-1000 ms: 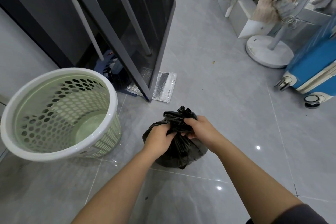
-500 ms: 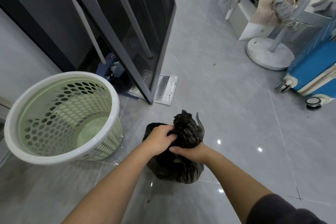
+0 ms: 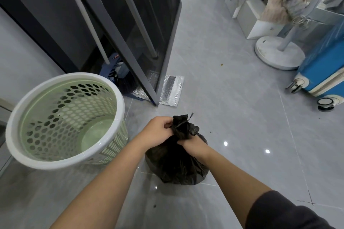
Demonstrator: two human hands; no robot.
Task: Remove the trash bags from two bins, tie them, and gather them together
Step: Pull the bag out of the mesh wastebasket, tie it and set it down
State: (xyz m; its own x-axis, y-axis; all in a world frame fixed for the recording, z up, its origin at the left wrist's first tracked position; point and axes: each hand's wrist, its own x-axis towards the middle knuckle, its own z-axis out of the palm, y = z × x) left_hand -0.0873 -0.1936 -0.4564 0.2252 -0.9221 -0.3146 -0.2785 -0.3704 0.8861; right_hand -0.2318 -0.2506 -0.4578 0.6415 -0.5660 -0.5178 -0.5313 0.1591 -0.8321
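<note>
The left hand (image 3: 158,132) pinches the gathered top of a black trash bag (image 3: 176,165), while the right hand (image 3: 193,147) curls its fingers around the neck just below. The bag's bulk hangs beneath the fingers. A perforated green bin (image 3: 55,162) stands to their left.

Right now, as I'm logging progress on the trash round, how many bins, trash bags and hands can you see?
Bins: 1, the green bin, with no liner in it.
Trash bags: 1, the black trash bag, on the floor.
Hands: 2, the left hand and the right hand, both gripping the bag's neck.
Total: 4.
</note>
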